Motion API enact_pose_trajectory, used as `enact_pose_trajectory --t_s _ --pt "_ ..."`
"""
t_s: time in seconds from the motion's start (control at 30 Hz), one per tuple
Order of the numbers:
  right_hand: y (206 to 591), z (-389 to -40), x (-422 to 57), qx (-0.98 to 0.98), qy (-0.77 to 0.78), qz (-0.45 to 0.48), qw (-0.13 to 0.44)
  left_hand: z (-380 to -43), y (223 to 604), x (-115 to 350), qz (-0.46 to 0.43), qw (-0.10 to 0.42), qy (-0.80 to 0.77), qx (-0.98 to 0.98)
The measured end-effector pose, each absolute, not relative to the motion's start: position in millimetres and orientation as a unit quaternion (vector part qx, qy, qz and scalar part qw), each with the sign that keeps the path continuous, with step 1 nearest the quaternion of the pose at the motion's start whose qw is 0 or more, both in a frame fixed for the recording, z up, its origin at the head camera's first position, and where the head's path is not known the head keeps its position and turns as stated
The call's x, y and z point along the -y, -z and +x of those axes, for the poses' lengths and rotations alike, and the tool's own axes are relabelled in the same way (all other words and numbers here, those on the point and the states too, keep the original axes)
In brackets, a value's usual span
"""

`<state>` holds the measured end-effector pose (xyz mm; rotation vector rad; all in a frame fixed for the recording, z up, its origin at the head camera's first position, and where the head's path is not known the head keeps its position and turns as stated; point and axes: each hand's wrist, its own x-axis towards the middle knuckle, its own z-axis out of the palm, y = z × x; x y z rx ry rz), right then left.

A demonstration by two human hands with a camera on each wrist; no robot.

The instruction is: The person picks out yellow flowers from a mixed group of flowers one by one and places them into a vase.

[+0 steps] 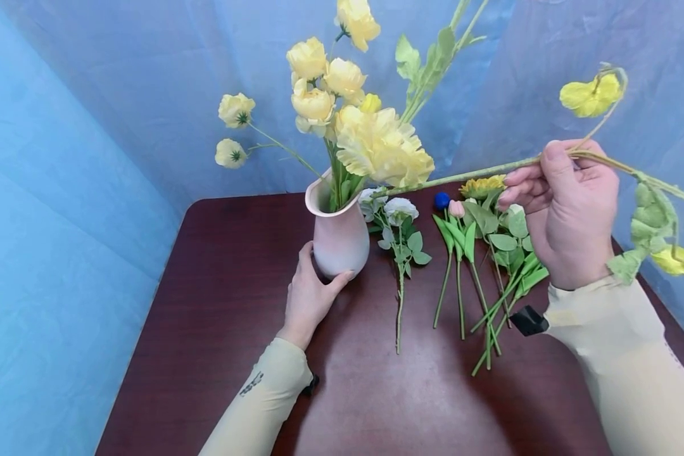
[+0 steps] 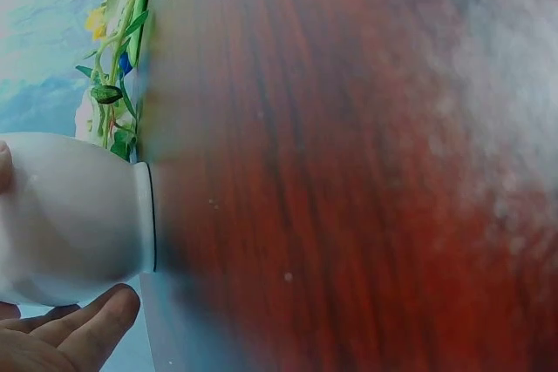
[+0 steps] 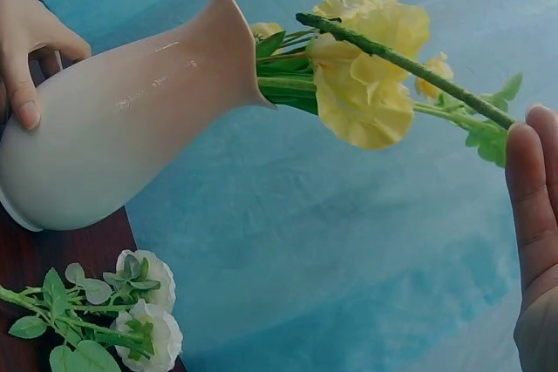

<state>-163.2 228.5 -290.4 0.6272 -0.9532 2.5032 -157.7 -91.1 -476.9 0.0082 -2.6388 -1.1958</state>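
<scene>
A pale pink-and-white vase stands on the table, holding several yellow flowers and green stems. My left hand grips its lower body, thumb in front; fingers also show beside the base in the left wrist view. Raised at the right, my right hand pinches a long artificial flower stem between thumb and fingers. Bright yellow blooms and leaves trail from that stem's far side. In the right wrist view the cut end of the green stem is outside the vase mouth, near the yellow petals.
White flowers on a leafy stem lie right of the vase. Farther right are green-stemmed tulips, a blue ball-shaped head and a sunflower. Blue cloth hangs behind the dark red table.
</scene>
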Motion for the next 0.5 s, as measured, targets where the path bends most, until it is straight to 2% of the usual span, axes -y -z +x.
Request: enact_pose_trajectory --t_s 0.5 --pt "283 -172 -197 0.433 -0.855 0.221 0.182 -157 478 92 -0.004 0.126 0.412 0.902"
